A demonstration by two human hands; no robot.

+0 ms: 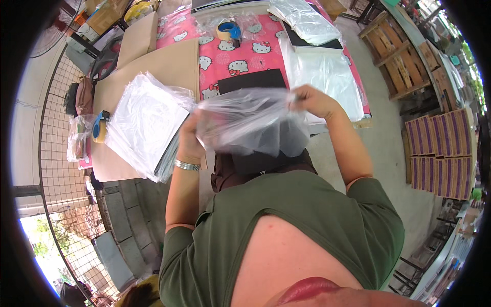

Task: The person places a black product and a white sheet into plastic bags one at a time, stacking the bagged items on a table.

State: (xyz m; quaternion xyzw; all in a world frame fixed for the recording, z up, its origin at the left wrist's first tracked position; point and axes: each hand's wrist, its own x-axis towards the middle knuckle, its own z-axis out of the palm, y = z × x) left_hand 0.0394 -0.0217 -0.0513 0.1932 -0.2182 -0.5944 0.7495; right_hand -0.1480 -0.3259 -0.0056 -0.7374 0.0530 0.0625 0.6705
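Note:
A clear plastic bag (250, 120) is stretched between my two hands above the near table edge, partly blurred. My left hand (191, 139) is closed on its left side; a metal band circles that wrist. At the opposite upper corner my right hand (318, 102) pinches the plastic. Behind the bag lies a flat black board (251, 82), and black also shows below it near my lap; whether it is one piece, I cannot tell. Beside my left hand rests a pile of plastic-wrapped flat sheets (146, 120). A stack of clear bags (330, 77) lies beyond my right hand.
Pink patterned cloth (261, 47) and brown cardboard (176, 64) cover the table. Blue tape dispensers stand at the back (228, 31) and left edge (100, 127). More plastic packs (304, 21) sit back right. A wooden pallet (394, 56) and stacked cartons (440, 153) stand off to the right.

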